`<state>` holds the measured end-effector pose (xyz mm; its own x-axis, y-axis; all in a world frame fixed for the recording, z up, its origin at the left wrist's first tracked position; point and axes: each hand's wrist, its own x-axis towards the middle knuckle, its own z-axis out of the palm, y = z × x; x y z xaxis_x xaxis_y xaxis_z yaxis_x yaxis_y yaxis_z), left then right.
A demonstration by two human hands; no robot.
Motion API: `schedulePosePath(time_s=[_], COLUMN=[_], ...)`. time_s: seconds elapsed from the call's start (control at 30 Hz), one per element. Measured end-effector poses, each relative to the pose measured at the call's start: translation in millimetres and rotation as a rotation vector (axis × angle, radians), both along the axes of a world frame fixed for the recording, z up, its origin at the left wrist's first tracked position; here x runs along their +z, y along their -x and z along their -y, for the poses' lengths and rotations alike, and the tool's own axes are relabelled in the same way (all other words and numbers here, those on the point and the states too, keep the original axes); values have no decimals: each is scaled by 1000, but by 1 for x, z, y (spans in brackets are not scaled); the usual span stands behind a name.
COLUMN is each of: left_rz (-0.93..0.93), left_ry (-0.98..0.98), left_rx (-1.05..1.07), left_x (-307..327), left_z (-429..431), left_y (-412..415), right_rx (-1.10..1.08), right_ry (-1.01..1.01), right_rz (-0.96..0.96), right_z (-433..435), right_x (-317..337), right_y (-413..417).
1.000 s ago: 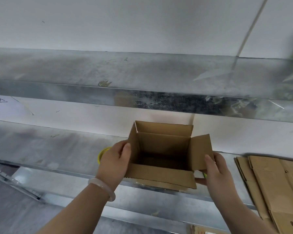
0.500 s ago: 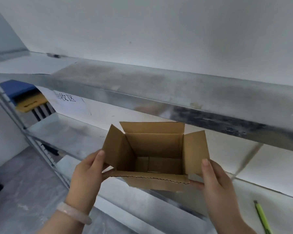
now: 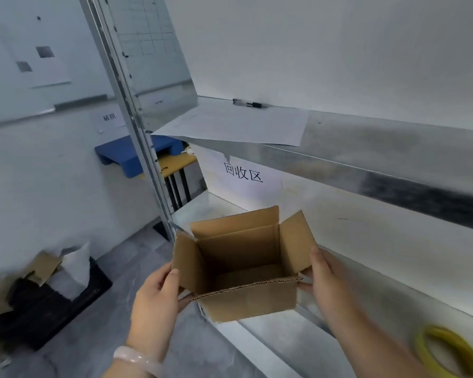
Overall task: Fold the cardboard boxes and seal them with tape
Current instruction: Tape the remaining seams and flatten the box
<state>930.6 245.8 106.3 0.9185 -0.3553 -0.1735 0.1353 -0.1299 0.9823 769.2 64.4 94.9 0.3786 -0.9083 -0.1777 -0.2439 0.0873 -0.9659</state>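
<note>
A small brown cardboard box [image 3: 253, 298] is held upright in the air, its top flaps standing open and its inside empty. My left hand [image 3: 155, 304] grips the box's left side, thumb against the left flap. My right hand [image 3: 329, 279] holds the right side, thumb on the right flap. A yellow tape roll [image 3: 448, 350] lies on the metal shelf [image 3: 366, 304] at the lower right, apart from both hands.
A metal shelf upright [image 3: 137, 126] stands to the left of the box. The upper shelf carries a sheet of paper [image 3: 235, 126] and a pen [image 3: 250, 104]. A black crate with cardboard scraps [image 3: 47, 298] sits on the floor at left. A blue stool [image 3: 126, 154] is behind.
My view has swung to the left along the shelf, with the box carried leftward in both hands. The flat cardboard stack has left the view; the tape roll shows at lower right.
</note>
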Motion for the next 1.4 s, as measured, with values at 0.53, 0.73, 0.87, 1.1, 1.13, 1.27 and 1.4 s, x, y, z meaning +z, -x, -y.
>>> schedulePosePath(time_s=[0.53,0.73,0.87,1.1,1.13,1.27,1.4], left_rz=[-231,-265,-213,2,15,116,151], left_ry=[125,164,159,64,38,-29,-21], left_rx=[94,-4,-246,-488,-539,-633,-730], left_x=[-20,-27,-29,-35,-34,-40,-43], left_z=[72,87,83,91,93,96,93], left_y=[-199,-238,-262,-322,-328,-347,-350], right_rx=[175,120,-193,-197,-159,-85,-63], right_ry=[18,-275,-216,-332,-324,-300,-290], right_rz=[-76,88,209,148,136,154,141], right_z=[111,135,110,40,34,28,31], right_x=[-18,-41,-54,-67,-67,-71,-74], right_y=[-264,-307,-293,-301,-309,-337,-355])
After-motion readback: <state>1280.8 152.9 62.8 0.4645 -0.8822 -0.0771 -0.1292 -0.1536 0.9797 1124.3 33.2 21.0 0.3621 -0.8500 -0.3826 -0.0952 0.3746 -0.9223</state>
